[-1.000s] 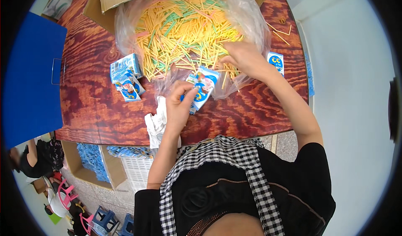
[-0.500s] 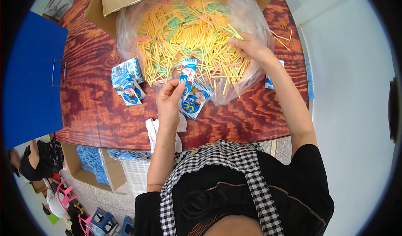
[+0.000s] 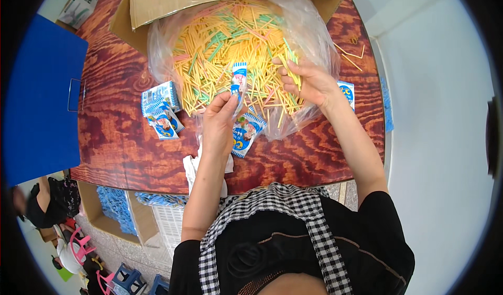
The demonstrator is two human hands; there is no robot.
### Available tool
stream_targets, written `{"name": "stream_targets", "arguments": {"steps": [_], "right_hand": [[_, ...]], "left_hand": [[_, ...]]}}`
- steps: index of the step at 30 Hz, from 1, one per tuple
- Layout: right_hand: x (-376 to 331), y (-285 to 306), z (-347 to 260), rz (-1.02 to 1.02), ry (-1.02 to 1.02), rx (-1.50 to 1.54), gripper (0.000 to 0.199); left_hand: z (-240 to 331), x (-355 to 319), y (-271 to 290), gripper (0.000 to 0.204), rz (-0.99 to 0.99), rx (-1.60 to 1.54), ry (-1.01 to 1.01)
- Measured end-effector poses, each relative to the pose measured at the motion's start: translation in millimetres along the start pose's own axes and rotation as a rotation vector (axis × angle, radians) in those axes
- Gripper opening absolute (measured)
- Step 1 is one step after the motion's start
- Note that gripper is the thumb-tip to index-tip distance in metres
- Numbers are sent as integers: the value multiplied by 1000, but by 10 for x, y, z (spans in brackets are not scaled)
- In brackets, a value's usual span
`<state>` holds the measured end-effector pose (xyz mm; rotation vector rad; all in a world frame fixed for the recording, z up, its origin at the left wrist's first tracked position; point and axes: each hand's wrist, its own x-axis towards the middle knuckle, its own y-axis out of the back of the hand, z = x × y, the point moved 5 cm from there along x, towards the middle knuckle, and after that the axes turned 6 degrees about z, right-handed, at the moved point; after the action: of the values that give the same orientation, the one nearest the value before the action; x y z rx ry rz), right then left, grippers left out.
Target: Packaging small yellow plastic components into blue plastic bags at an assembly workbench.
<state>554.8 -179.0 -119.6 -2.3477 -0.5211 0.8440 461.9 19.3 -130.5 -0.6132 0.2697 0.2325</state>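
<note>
My left hand [image 3: 219, 114] pinches a narrow blue-and-white packet [image 3: 239, 78], held upright at the near edge of a heap of thin coloured sticks [image 3: 225, 41]. The heap is mostly yellow, with some green and pink, on a clear plastic bag [image 3: 322, 30]. Over its right part, my right hand [image 3: 313, 84] curls around a small bunch of yellow and green sticks [image 3: 291, 67]. Beneath my left hand lies a wider blue-and-white packet [image 3: 247, 131], partly covered. More such packets [image 3: 161, 106] are piled to the left, and another packet [image 3: 347, 92] lies behind my right wrist.
An open cardboard box [image 3: 230, 2] stands behind the heap on the red wood-grain table [image 3: 126, 159]. A white cloth [image 3: 192, 170] lies near the front edge; loose stick pieces [image 3: 352, 59] are at right. A blue panel [image 3: 39, 96] borders the left. Below are crates, stools and another person [image 3: 44, 203].
My right hand has moved down and left from the heap's right side, its bunch of sticks now showing. My left hand has shifted slightly right with the narrow packet.
</note>
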Motion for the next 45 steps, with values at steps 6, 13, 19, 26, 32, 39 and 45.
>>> {"name": "stream_targets", "arguments": {"steps": [6, 13, 19, 26, 32, 39, 45], "right_hand": [[-60, -134, 206, -79, -30, -14, 35], [-157, -102, 347, -41, -17, -188, 26], [-325, 8, 210, 105, 316, -36, 23], [-203, -474, 320, 263, 865, -248, 15], [-259, -571, 401, 351, 946, -640, 19], [-282, -530, 472, 298, 844, -562, 13], [-406, -672, 365, 265, 1005, -871, 13]], "left_hand": [[98, 309, -538, 12, -23, 145, -57], [41, 767, -665, 12, -17, 256, -123], [13, 591, -569, 14, -33, 392, -193], [-305, 67, -777, 27, -190, -690, 334], [-428, 65, -530, 29, -113, -911, 414], [-369, -31, -571, 31, -57, -827, 417], [-378, -27, -533, 31, -326, -1085, 459]]}}
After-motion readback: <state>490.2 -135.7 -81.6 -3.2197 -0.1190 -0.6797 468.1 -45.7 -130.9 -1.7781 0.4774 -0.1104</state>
